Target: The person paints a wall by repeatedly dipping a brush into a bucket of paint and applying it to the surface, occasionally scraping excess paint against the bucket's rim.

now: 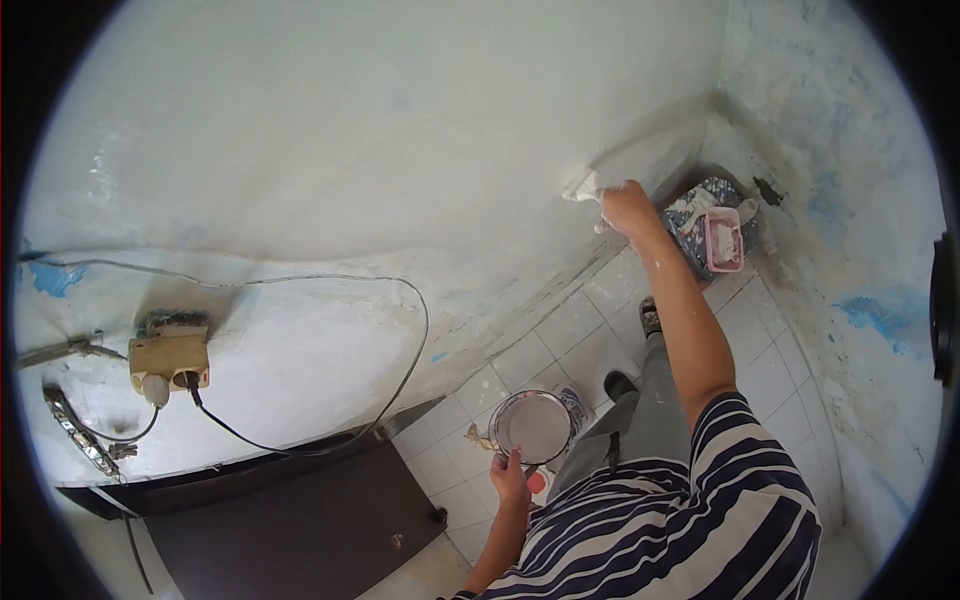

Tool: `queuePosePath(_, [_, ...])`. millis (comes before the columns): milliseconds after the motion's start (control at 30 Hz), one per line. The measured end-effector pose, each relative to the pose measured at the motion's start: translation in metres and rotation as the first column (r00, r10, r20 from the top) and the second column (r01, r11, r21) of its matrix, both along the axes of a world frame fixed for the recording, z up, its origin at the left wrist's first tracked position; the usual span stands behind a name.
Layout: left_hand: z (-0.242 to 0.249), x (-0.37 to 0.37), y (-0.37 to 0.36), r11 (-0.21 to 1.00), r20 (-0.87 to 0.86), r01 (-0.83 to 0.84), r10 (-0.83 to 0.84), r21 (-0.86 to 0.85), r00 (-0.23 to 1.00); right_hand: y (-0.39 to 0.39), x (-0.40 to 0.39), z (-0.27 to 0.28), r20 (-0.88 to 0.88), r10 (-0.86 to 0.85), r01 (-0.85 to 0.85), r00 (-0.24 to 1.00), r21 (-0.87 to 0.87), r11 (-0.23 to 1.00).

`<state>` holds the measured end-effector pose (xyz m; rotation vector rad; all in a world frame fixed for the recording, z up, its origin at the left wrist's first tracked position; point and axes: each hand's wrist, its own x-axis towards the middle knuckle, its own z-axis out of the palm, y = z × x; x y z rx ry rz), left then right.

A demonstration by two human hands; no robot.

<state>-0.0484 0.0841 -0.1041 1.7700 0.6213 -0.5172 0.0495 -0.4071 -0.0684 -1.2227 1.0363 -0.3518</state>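
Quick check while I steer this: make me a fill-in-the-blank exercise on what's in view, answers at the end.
1. The right hand holds a ____ up to the wall.
2. The left hand holds an open bucket whose mouth is ____ in shape.
3. The small rectangular container near the wall corner is coloured ____.
4. The socket box has two plugs in it: a whitish one and a ____ one.

Missing words: brush; round; pink; black.
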Motion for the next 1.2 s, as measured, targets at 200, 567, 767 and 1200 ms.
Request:
queuePosePath(200, [0.000, 0.012, -0.004, 0.998, 0.041, 0.002, 0.000, -0.069, 0.999, 0.016, -0.053, 0.148, 0.443, 0.117, -0.080, 0.889, -0.102, 0.992])
queuePosePath(567, [-0.005, 0.016, -0.012, 0.992, 0.056, 0.075, -0.070, -0.098, 0.996, 0.038, -0.035, -0.159, 0.170, -0.220, 0.150, 0.960, 0.350, 0.925])
queuePosePath(767, [-0.017, 0.010, 0.010, 0.994, 0.031, 0.069, -0.066, -0.081, 0.997, -0.002, 0.024, -0.298, -0.103, 0.013, -0.017, 0.995, -0.042, 0.999])
queuePosePath(1200, [-0.014, 0.004, 0.009, 0.999, 0.045, 0.025, -0.024, -0.024, 0.999, 0.046, -0.046, 0.014, 0.238, -0.004, 0.045, 0.971, -0.170, 0.984])
